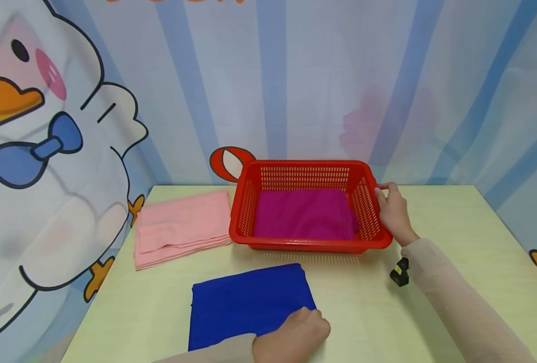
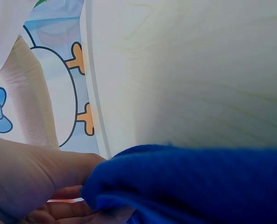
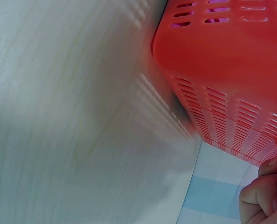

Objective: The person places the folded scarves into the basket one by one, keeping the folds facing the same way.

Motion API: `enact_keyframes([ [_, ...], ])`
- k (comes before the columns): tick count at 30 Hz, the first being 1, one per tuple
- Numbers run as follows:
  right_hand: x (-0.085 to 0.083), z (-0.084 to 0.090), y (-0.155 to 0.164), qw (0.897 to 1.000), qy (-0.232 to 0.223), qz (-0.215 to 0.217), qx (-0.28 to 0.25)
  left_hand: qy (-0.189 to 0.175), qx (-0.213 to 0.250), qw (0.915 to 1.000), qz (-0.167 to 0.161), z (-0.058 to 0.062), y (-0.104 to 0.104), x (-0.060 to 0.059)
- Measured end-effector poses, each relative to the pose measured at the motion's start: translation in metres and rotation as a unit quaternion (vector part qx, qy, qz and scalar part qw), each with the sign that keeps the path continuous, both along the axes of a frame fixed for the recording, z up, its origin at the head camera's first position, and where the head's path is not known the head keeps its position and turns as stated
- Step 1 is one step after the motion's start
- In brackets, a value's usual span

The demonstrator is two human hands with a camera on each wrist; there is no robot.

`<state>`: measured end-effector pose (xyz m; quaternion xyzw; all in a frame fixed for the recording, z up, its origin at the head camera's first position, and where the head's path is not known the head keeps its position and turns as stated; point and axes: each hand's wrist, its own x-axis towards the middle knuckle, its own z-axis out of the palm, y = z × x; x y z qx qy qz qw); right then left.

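My left hand pinches the right edge of a folded blue cloth near the front of the table. In the left wrist view its thumb and fingers close round the fold of the blue cloth. My right hand grips the right rim of a red plastic basket at the back of the table. A folded magenta cloth lies inside the basket. The right wrist view has the basket's slotted wall close up, with curled fingers at its rim.
A folded pink cloth lies left of the basket, its corner close to the basket's side. The pale wooden table ends at a printed curtain behind. A small black device hangs by the right cuff.
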<state>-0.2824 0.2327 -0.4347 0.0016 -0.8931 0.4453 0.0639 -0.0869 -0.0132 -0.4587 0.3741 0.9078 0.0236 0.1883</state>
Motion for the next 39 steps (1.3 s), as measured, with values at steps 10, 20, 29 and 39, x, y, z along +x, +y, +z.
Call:
enact_keyframes([
  [10,0.000,0.000,0.000,1.000,0.002,-0.004,0.001,0.050,-0.004,0.9982,-0.031,0.008,0.008,0.004],
  [20,0.000,-0.001,0.001,1.000,0.001,0.002,-0.009,0.050,0.016,0.9979,-0.037,0.007,0.012,0.005],
  [29,0.001,-0.002,0.000,1.000,0.002,0.003,-0.008,-0.007,0.026,0.9995,-0.015,0.009,0.014,0.004],
  [39,0.000,-0.002,0.001,1.000,0.003,0.000,-0.005,0.016,0.019,0.9989,-0.041,0.008,0.018,0.003],
])
